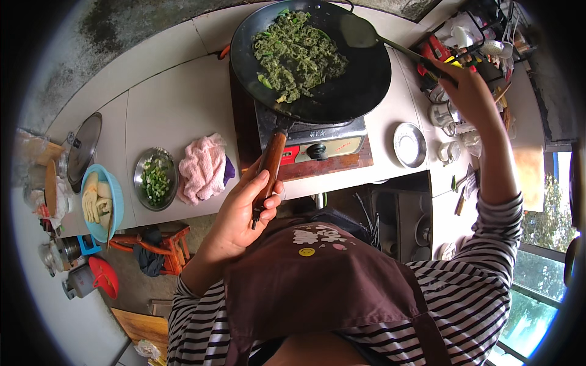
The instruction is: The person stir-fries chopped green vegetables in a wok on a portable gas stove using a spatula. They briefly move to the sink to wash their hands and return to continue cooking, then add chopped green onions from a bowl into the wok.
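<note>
A dark wok point(357, 91) rests on a single-burner gas stove point(316, 142). Chopped green food point(297, 59), which looks cooked, lies mostly in the wok's left half. My left hand point(249, 206) is wrapped round the wok's wooden handle point(272, 160), which points towards me. Held in my right hand point(469, 94) is the long handle of a spatula point(361, 32). Its flat blade is over the right side of the wok, apart from the food.
Left on the counter are a pink cloth point(203, 169), a metal bowl of chopped scallions point(155, 180), a blue basin with dough-like pieces point(103, 201) and a pot lid point(84, 151). An empty metal bowl point(409, 145) stands right of the stove; a knife point(460, 201) lies farther right.
</note>
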`<state>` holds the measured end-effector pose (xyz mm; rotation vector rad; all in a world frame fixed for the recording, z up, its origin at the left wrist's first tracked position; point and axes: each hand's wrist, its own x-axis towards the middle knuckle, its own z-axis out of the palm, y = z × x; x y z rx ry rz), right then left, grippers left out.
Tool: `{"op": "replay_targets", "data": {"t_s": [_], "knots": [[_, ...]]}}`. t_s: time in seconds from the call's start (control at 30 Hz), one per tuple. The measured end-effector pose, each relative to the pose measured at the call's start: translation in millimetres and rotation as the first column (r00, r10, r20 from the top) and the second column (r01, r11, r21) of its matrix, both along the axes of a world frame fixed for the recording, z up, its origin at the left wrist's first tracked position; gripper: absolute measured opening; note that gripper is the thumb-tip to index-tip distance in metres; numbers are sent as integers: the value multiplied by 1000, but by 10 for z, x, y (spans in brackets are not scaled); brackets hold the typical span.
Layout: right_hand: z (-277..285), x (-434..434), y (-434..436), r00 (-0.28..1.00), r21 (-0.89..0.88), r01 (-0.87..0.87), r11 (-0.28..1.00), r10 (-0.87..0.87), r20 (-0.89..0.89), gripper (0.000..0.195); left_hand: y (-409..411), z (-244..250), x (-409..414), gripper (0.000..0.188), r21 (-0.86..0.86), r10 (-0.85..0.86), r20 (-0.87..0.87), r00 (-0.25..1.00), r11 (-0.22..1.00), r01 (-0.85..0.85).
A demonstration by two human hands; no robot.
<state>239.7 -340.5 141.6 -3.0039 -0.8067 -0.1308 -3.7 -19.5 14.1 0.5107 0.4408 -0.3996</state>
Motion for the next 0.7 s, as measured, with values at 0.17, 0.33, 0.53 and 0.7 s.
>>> {"op": "replay_targets", "data": {"t_s": [0.17,0.33,0.53,0.7], "knots": [[-402,768,75,628,299,386,873,-11,-779,33,-1,-22,-12,45,-3,-5,29,1000,1000,5],[-873,452,382,541,551,499,669,256,-801,32,-124,69,27,43,47,4,36,999,999,-6],[-190,-79,254,971,232,-109,967,154,-186,37,-44,5,1,44,15,10,28,1000,1000,-11],[132,-30,298,992,-63,-117,991,114,-46,34,-52,9,-9,47,21,-6,40,999,1000,5]]}}
